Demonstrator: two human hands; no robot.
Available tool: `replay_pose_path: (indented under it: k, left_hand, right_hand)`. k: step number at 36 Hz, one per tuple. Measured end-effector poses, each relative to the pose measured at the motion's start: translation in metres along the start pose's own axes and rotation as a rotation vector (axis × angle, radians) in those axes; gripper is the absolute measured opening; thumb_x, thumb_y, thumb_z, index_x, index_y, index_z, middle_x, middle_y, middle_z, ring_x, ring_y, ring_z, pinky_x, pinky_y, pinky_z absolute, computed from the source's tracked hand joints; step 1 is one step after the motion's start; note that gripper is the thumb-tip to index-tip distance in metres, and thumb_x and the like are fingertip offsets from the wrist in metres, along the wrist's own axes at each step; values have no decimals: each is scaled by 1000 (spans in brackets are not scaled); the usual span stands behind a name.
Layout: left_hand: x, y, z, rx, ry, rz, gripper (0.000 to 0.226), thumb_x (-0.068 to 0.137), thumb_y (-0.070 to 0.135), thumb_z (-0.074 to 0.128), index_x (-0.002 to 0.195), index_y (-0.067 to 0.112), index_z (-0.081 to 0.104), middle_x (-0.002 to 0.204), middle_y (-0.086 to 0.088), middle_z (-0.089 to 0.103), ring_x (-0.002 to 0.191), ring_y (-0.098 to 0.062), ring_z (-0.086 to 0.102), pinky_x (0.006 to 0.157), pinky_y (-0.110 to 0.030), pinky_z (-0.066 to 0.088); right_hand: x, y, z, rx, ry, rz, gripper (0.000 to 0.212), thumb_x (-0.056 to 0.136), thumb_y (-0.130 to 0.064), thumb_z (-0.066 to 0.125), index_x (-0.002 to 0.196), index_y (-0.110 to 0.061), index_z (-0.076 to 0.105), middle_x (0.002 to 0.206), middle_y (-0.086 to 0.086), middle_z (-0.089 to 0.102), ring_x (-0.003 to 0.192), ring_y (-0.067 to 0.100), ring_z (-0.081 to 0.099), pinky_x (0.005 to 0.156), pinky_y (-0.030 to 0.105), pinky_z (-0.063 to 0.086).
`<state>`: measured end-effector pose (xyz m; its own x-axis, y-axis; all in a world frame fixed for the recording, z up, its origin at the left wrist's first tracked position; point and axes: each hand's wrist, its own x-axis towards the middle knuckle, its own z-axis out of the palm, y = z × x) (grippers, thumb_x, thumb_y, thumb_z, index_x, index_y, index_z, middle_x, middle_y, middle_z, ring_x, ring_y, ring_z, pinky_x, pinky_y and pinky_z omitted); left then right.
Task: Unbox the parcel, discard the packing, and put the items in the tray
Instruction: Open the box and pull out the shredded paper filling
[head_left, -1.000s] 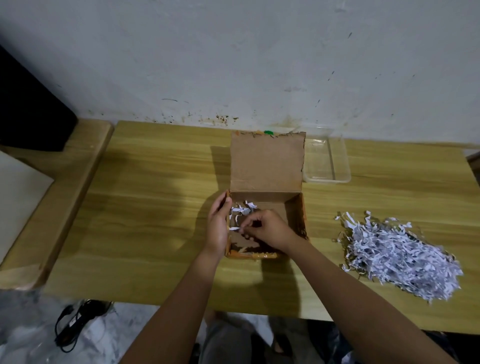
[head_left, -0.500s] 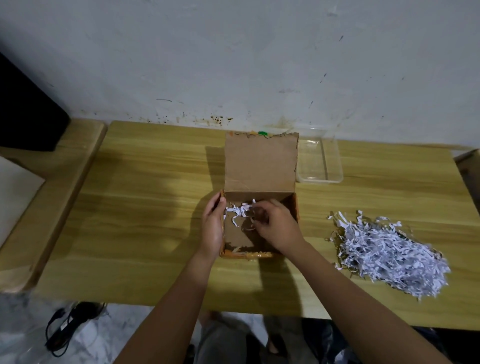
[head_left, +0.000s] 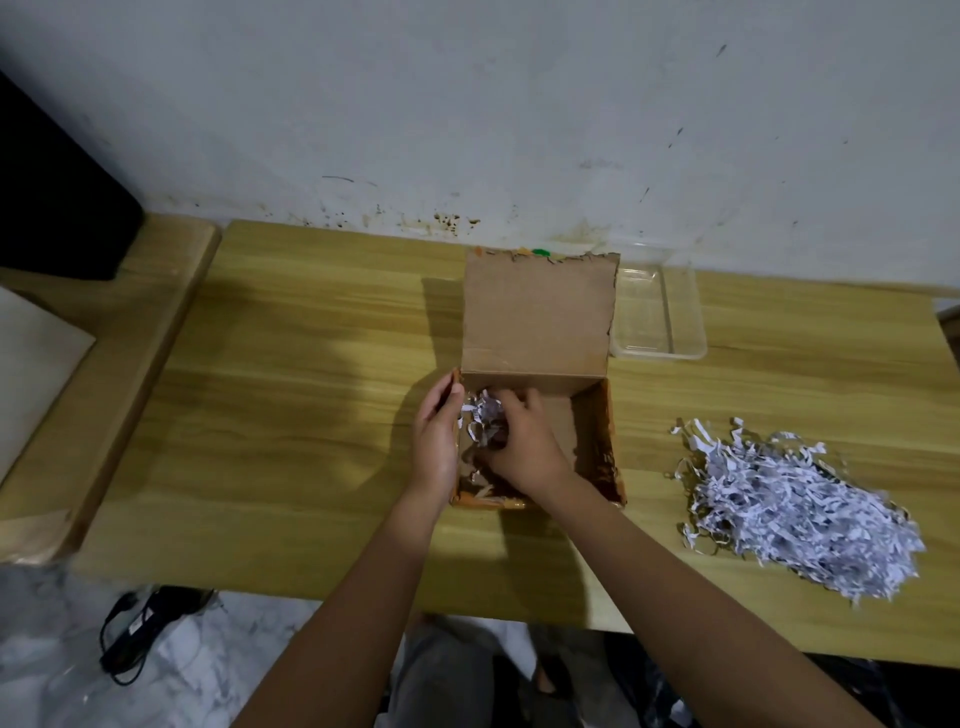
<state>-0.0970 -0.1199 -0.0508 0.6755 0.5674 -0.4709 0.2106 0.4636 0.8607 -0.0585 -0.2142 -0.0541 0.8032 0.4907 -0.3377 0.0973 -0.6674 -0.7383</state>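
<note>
An open cardboard box (head_left: 587, 415) stands mid-table with its lid (head_left: 537, 312) raised at the back. My left hand (head_left: 436, 441) lies flat against the outside of the box's left wall. My right hand (head_left: 524, 447) reaches inside the box, fingers closing on a small clump of white shredded paper (head_left: 483, 418) in the far left corner. A large heap of shredded paper (head_left: 795, 509) lies on the table to the right. A clear plastic tray (head_left: 657, 314) sits behind the box at the right. Items in the box are hidden by my hand.
The wooden table (head_left: 285, 389) meets a stained white wall at the back. A lower wooden bench (head_left: 104, 374) adjoins on the left with a dark object above it. A black cable and adapter (head_left: 140, 631) lie on the marble floor.
My right hand has moved to the box's far left corner and gathered the scattered strips into one clump. The left hand stays on the box wall.
</note>
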Motion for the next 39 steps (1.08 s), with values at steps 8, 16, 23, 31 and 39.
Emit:
replay_pose_path:
  k: [8, 16, 23, 31, 39]
  left_hand:
    - [0, 0, 0, -33, -9, -51, 35, 93, 11, 51, 127, 11, 53, 124, -10, 59, 112, -19, 58, 86, -18, 48]
    - [-1, 1, 0, -43, -9, -40, 38, 93, 9, 49, 131, 7, 49, 124, -8, 57, 112, -15, 54, 82, -13, 48]
    - [-1, 1, 1, -41, 7, -18, 38, 93, 10, 50, 131, 7, 49, 129, -9, 55, 115, -14, 51, 91, -16, 42]
    - [0, -1, 0, -17, 7, -27, 37, 93, 13, 50, 131, 11, 50, 116, 3, 56, 112, -9, 51, 86, -13, 42]
    - [4, 4, 1, 5, 43, -23, 36, 91, 3, 51, 127, 3, 52, 107, -2, 61, 105, -14, 54, 78, -12, 46]
  right_hand:
    - [13, -2, 12, -119, -111, -160, 77, 67, -3, 73, 135, -11, 37, 127, 15, 39, 119, 32, 42, 105, 38, 39]
    - [18, 2, 9, -69, -91, -219, 53, 72, 3, 66, 123, -7, 53, 119, 13, 48, 105, 23, 52, 84, 11, 36]
    - [17, 6, 13, -90, -51, -274, 31, 70, 5, 67, 100, 1, 65, 101, 19, 61, 90, 26, 57, 75, 16, 37]
    - [13, 8, 3, 42, -165, -238, 11, 69, 6, 70, 78, -1, 69, 79, 8, 68, 63, -4, 56, 60, 6, 37]
    - [8, 8, -10, 192, -149, -94, 11, 75, -3, 70, 85, -9, 71, 76, -2, 67, 64, -3, 56, 63, 8, 43]
